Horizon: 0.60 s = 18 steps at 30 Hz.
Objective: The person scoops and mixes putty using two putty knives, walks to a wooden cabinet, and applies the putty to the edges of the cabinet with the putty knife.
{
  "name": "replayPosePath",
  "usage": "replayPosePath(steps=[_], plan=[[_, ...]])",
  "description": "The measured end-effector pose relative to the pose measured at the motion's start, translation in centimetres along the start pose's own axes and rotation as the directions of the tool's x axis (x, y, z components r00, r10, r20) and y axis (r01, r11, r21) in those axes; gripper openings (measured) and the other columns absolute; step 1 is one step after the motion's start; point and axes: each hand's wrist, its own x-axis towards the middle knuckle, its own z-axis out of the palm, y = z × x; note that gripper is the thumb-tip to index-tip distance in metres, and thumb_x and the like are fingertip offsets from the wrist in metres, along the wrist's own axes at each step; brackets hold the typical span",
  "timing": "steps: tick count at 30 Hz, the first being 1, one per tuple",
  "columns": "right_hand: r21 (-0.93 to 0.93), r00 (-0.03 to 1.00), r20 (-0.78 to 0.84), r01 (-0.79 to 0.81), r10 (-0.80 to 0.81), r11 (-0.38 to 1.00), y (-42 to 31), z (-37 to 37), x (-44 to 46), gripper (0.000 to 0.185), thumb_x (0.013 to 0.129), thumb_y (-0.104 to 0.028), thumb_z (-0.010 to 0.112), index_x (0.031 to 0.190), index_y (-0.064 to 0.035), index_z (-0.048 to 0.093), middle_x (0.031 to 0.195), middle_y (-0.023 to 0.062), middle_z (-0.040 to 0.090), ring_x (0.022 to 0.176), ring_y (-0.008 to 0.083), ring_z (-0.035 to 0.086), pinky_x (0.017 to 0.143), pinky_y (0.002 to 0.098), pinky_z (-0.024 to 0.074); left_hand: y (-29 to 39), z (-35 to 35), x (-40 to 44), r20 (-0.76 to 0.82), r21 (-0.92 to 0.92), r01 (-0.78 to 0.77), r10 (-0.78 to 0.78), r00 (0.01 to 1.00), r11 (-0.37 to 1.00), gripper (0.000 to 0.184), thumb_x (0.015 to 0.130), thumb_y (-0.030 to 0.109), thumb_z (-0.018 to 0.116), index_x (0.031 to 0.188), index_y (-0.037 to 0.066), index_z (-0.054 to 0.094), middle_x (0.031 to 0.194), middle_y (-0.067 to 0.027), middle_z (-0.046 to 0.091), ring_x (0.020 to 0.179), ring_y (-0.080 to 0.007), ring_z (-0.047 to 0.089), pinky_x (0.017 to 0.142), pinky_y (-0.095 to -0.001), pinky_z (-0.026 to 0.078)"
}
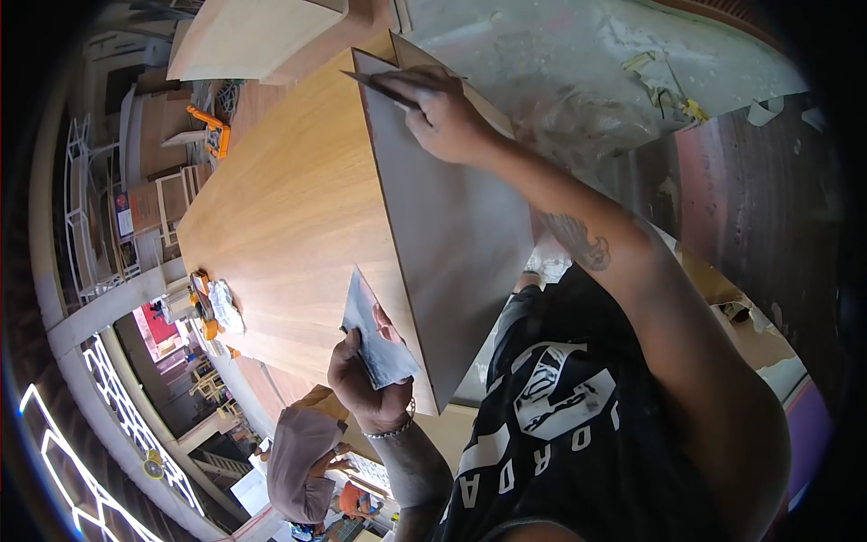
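Observation:
My right hand [447, 113] is closed around a thin dark flat scraper [379, 88], seen nearly edge-on. Its blade lies at the corner where the grey side [447, 230] of a large wooden box meets the tan wood-grain face [289, 172]. In my left hand [366, 384] is a flat grey plate [366, 325], gripped at its lower end with the thumb on its edge. A smear of pink putty [386, 323] sits on the plate. The plate is held in front of the wood-grain face, near the box's lower edge in view.
An orange tool [209, 131] and another orange tool [206, 312] beside white crumpled material [226, 307] are beyond the box. A bending person [302, 452] is at lower left. Plastic sheeting [573, 122] covers floor at upper right. A dark streaked board [741, 199] stands at right.

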Motion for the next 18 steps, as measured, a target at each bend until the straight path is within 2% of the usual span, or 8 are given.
replayPosePath(steps=[2,3,10,12,14,16,18], plan=[[-0.119,1.000,0.010,0.031,-0.030,0.992,-1.7,-0.5,-1.3,0.059,0.075,0.000,0.054,0.134,-0.0084,0.054,0.128,0.0131,0.058,0.122,0.0329,0.048,0.103,0.0448,0.0353,0.0,-0.1,0.3,0.022,0.025,0.011,-0.012,1.000,1.000,0.043,0.096,0.017,0.042,0.134,-0.002,0.042,0.122,-0.0140,0.059,0.072,-0.0212,0.055,0.056,-0.0382,0.051],[-0.105,0.999,0.053,0.011,-0.005,0.994,-2.3,-0.7,-2.0,0.060,0.076,-0.001,0.056,0.135,-0.0096,0.053,0.132,0.0103,0.056,0.123,0.0308,0.045,0.104,0.0447,0.0318,0.0,0.0,0.4,0.031,0.034,0.016,-0.017,0.999,0.999,0.042,0.096,0.017,0.042,0.134,-0.001,0.042,0.122,-0.0139,0.059,0.072,-0.0212,0.055,0.057,-0.0383,0.051],[-0.119,0.994,0.105,0.001,0.011,0.993,-5.1,-0.8,-6.0,0.059,0.077,-0.007,0.063,0.135,-0.0092,0.053,0.135,0.0064,0.055,0.122,0.0292,0.045,0.102,0.0431,0.0322,-0.3,1.0,1.5,-0.005,0.053,0.010,-0.009,1.000,0.999,0.042,0.095,0.018,0.042,0.133,-0.001,0.044,0.121,-0.0137,0.060,0.072,-0.0213,0.055,0.056,-0.0374,0.050],[-0.098,0.996,0.092,0.004,0.005,0.995,-5.7,-1.1,-6.8,0.059,0.077,-0.008,0.065,0.135,-0.0096,0.054,0.135,0.0054,0.055,0.121,0.0286,0.045,0.103,0.0428,0.0315,-0.4,1.3,1.8,-0.005,0.065,0.010,-0.010,1.000,0.998,0.041,0.095,0.017,0.042,0.133,0.000,0.045,0.121,-0.0135,0.061,0.072,-0.0212,0.056,0.056,-0.0372,0.051],[-0.070,0.987,0.162,0.016,-0.004,0.997,-6.3,-1.9,-7.7,0.058,0.077,-0.007,0.064,0.135,-0.0096,0.054,0.136,0.0051,0.055,0.123,0.0277,0.045,0.104,0.0421,0.0308,-0.6,1.7,2.2,0.101,0.081,0.063,-0.071,0.992,0.995,0.041,0.096,0.017,0.042,0.132,0.000,0.046,0.122,-0.0137,0.061,0.075,-0.0216,0.058,0.057,-0.0360,0.051],[-0.041,0.979,0.205,0.020,-0.012,0.999,-7.7,-4.1,-8.0,0.056,0.078,-0.005,0.062,0.134,-0.0089,0.055,0.135,0.0077,0.055,0.123,0.0293,0.046,0.104,0.0427,0.0330,-0.6,1.7,2.5,0.113,0.067,0.071,-0.078,0.991,0.995,0.041,0.096,0.017,0.042,0.133,0.001,0.047,0.122,-0.0136,0.061,0.078,-0.0219,0.060,0.058,-0.0354,0.051],[0.158,0.983,0.183,-0.020,-0.009,0.987,-9.8,-5.9,-8.3,0.057,0.077,0.000,0.060,0.133,-0.0084,0.055,0.134,0.0116,0.055,0.122,0.0319,0.049,0.103,0.0436,0.0357,-0.8,1.7,2.8,0.123,0.049,0.075,-0.081,0.989,0.996,0.041,0.096,0.017,0.042,0.133,0.001,0.047,0.122,-0.0136,0.061,0.081,-0.0222,0.061,0.058,-0.0347,0.051]])
